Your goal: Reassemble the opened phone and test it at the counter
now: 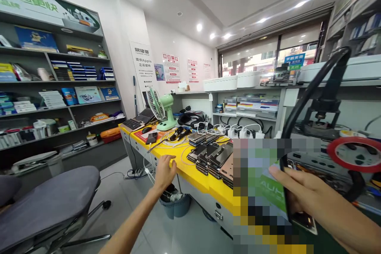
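My right hand [315,194] grips a phone [276,188] by its edge, thumb across the side with a green, lettered surface. Much of the phone's face is blurred into coarse blocks. A dark part with a pale edge shows below my palm; I cannot make out what it is. My left hand [166,171] hangs at the front edge of the yellow worktable [205,184], fingers loosely bent and apart, nothing in them. To the right of it lie several stacks of phones [208,154] on the tabletop. Beneath it stands a blue-grey waste bin [175,206].
A green fan [163,107], a laptop [144,116], a mouse [147,130] and white cables cover the table's far end. At right stand a microscope [323,107] and a red tape roll [354,154]. A grey chair [56,198] and shelves [56,81] are at left.
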`<action>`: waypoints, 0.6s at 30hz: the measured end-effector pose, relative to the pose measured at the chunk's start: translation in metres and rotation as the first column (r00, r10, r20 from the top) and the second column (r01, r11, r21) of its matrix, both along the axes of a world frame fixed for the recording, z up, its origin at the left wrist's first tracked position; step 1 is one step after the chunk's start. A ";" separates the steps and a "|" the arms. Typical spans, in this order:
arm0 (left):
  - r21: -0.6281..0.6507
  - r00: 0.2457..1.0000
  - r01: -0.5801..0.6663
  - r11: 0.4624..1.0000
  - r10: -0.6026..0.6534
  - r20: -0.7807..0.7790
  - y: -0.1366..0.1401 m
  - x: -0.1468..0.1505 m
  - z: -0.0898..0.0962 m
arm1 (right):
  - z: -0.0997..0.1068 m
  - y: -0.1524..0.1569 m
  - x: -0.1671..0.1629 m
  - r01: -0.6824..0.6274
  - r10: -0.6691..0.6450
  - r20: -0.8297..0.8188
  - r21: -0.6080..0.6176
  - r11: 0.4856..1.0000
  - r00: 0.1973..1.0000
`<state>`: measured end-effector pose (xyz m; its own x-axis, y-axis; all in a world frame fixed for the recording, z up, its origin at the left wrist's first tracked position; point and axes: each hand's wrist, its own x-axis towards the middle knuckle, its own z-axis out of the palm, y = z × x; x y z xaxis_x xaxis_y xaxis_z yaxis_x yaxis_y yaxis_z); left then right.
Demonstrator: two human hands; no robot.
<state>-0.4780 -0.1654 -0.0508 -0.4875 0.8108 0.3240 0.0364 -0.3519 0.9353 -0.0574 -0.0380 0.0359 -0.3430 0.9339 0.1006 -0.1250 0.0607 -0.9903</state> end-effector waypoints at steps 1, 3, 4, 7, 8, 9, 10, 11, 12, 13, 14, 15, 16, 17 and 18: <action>-0.007 0.999 0.024 1.000 -0.024 -0.024 -0.002 0.028 0.008 | -0.013 0.007 0.033 0.013 -0.013 -0.044 0.006 1.000 0.999; -0.038 0.992 0.098 0.994 -0.100 -0.074 -0.006 0.092 0.020 | -0.038 0.020 0.089 0.021 -0.017 -0.104 0.038 0.999 0.994; -0.058 0.985 0.138 0.989 -0.143 -0.094 -0.007 0.124 0.025 | -0.047 0.025 0.110 0.028 -0.022 -0.128 0.045 0.999 0.992; -0.143 0.944 0.295 0.945 -0.311 -0.109 -0.007 0.210 0.041 | -0.055 0.033 0.137 0.037 -0.040 -0.077 -0.048 0.998 0.996; -0.176 0.921 0.360 0.916 -0.379 -0.087 -0.005 0.233 0.047 | -0.052 0.033 0.138 0.067 -0.072 -0.036 -0.121 0.990 0.997; -0.204 0.891 0.433 0.878 -0.451 -0.051 -0.003 0.252 0.054 | -0.048 0.032 0.136 0.108 -0.109 0.006 -0.198 0.974 0.994; -0.227 0.851 0.511 0.829 -0.525 0.000 0.000 0.269 0.060 | -0.043 0.031 0.135 0.149 -0.141 0.048 -0.273 0.951 0.989; -0.233 0.816 0.570 0.788 -0.576 0.049 0.004 0.284 0.065 | -0.039 0.029 0.134 0.169 -0.152 0.078 -0.326 0.930 0.985; -0.235 0.776 0.626 0.744 -0.624 0.094 0.007 0.297 0.070 | -0.035 0.026 0.134 0.177 -0.154 0.095 -0.346 0.921 0.984; -0.228 0.740 0.670 0.706 -0.660 0.132 0.011 0.308 0.074 | -0.032 0.024 0.136 0.168 -0.144 0.095 -0.341 0.925 0.985; -0.205 0.687 0.727 0.656 -0.698 0.202 0.015 0.318 0.077 | -0.030 0.021 0.139 0.151 -0.133 0.076 -0.316 0.937 0.988; -0.165 0.615 0.786 0.596 -0.727 0.305 0.019 0.328 0.080 | -0.028 0.019 0.143 0.136 -0.127 0.050 -0.284 0.949 0.991; -0.136 0.553 0.827 0.546 -0.744 0.375 0.023 0.337 0.081 | -0.027 0.017 0.146 0.126 -0.123 0.027 -0.264 0.956 0.992; -0.108 0.500 0.856 0.506 -0.753 0.428 0.027 0.345 0.082 | -0.026 0.016 0.150 0.124 -0.128 -0.002 -0.245 0.962 0.992; -0.075 0.443 0.880 0.468 -0.755 0.484 0.031 0.354 0.082 | -0.024 0.015 0.153 0.127 -0.134 -0.013 -0.244 0.962 0.991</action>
